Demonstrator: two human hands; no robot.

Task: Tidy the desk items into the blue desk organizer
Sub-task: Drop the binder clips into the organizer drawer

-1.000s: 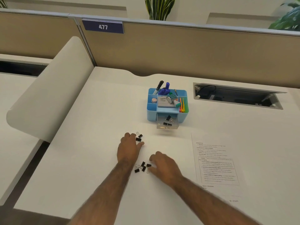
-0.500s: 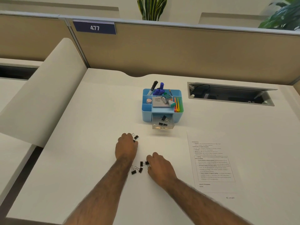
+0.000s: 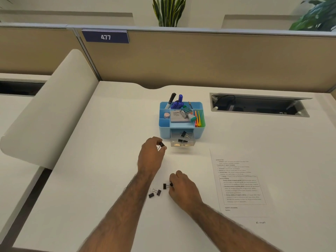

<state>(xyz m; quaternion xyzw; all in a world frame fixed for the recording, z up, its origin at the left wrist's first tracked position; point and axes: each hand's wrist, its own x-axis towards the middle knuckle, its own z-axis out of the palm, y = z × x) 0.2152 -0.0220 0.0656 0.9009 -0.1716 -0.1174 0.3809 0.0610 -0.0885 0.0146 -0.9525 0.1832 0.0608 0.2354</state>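
The blue desk organizer (image 3: 163, 132) stands mid-desk with pens, a notepad, an eraser and coloured picks in its top compartments. Its clear drawer (image 3: 183, 141) is pulled out toward me and holds two black binder clips. My left hand (image 3: 151, 155) is lifted just left of the drawer, fingers pinched on a black binder clip (image 3: 161, 144). My right hand (image 3: 181, 188) rests on the desk nearer me, fingertips closed on another binder clip (image 3: 167, 186). Two loose binder clips (image 3: 155, 193) lie on the desk between my forearms.
A printed sheet of paper (image 3: 240, 182) lies to the right of my right hand. An open cable hatch (image 3: 258, 105) is sunk into the desk at the back right. A beige partition (image 3: 200, 59) bounds the back; a curved white divider (image 3: 51, 106) stands at the left.
My left hand has picked a binder clip off the desk and moved up toward the drawer. My right hand has closed on a clip from the nearer cluster.
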